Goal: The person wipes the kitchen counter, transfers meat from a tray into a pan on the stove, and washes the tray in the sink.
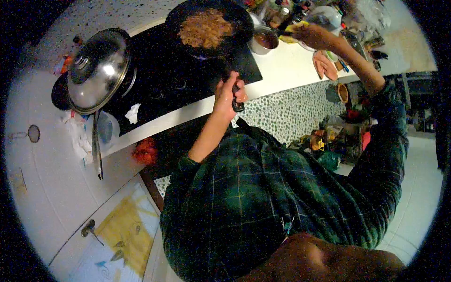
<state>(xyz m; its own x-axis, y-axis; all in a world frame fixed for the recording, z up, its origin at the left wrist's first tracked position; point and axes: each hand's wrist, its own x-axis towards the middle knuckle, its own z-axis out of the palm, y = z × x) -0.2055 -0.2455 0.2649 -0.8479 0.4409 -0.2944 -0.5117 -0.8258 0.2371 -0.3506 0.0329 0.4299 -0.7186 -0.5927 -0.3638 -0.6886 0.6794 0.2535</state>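
Observation:
My left hand (229, 96) is wrapped round the black handle (238, 106) of a dark wok (242, 26). Browned, chopped food (206, 29) lies in the wok, on the black cooktop (183, 80). At the upper right, my right hand (310, 35) reaches over the crowded counter, its fingers closed. A thin dark piece juts from them to the left, too unclear to name. Close by that hand are a yellow item (290, 37), partly hidden, and a small pot (264, 41) with brownish contents.
A pan with a domed metal lid (97, 70) stands at the cooktop's left end. A crumpled white tissue (133, 113) lies near the front. Pinkish-orange gloves or cloth (325, 65) rest on the white counter (286, 66). Bottles and bags (324, 16) crowd the back right.

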